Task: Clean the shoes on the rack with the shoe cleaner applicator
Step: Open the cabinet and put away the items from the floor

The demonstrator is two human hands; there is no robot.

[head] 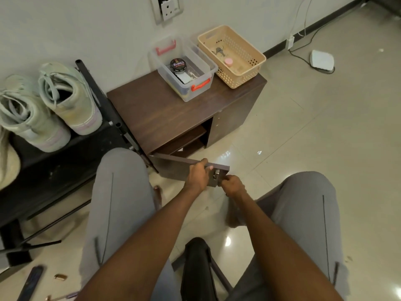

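Note:
Two pale grey-green high-top shoes stand on the black shoe rack at the left. Right of the rack is a dark brown cabinet with its door swung open toward me. My left hand grips the door's top edge near its free end. My right hand pinches the metal handle on the door. A clear plastic box on the cabinet holds a round black polish tin. No applicator shows in either hand.
A beige perforated basket with small items sits at the cabinet's right end. A white device and cables lie on the tiled floor by the wall. My grey-trousered knees flank the door. Small objects lie on the floor at bottom left.

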